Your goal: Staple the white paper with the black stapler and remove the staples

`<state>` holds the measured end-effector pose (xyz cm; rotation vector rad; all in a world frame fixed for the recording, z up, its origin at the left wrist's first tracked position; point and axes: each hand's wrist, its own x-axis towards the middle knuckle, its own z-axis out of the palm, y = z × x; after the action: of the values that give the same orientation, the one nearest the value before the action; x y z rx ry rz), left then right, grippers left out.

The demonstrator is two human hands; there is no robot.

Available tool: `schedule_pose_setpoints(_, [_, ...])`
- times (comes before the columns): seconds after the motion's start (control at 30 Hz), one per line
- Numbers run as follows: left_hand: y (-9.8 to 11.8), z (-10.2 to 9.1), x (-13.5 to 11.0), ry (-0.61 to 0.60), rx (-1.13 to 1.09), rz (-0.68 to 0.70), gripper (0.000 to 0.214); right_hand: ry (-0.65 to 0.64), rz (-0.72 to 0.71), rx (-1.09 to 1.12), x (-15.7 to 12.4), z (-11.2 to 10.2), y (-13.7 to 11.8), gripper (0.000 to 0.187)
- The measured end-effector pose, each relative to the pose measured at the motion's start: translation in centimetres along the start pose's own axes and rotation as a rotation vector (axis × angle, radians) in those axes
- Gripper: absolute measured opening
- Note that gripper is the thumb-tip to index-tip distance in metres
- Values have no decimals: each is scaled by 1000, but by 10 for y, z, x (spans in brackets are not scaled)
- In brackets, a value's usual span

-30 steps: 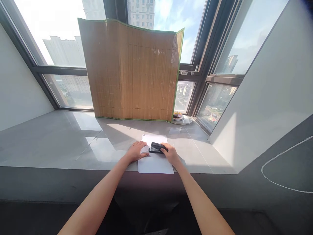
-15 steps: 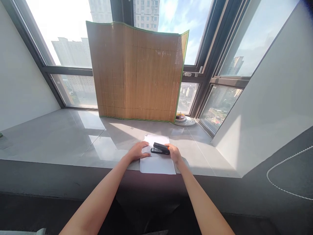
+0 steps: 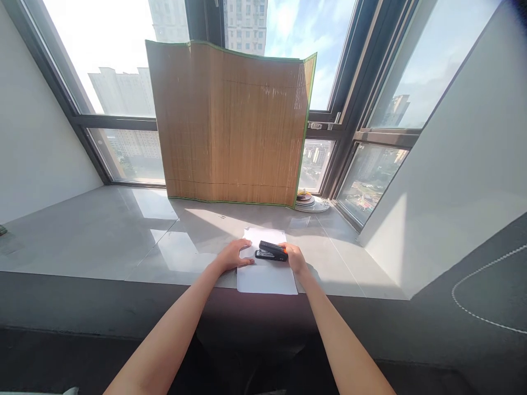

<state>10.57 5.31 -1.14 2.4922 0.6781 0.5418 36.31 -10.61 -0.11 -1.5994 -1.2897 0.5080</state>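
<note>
Shifted rearward along the stapler since a second ago, the right hand is touching its back end, finger closure unclear, while the left hand, fingers spread, is apparently steadying the paper underneath for positioning, any next move needing steadiness.

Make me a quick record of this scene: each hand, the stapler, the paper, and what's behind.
Left hand: spread at the white paper's left side
Right hand: at the black stapler's right end, grip unclear
Stapler: on the paper
Paper: on the tiled window ledge
Behind: upright green-edged slatted mat, stacked dishes beside it
</note>
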Motion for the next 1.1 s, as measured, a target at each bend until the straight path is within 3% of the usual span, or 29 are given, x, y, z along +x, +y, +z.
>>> schedule_pose_setpoints(0.47, [2,-1,2,-4,3,6,69,-36,-13,18,3,4,4,32])
schedule_pose_setpoints(0.83, [2,0,2,2,17,31,67,-35,-99,-77,4,7,5,39])
schedule_pose_setpoints(1.1, [-1,2,2,18,7,18,66,6,-46,-26,-5,1,1,39])
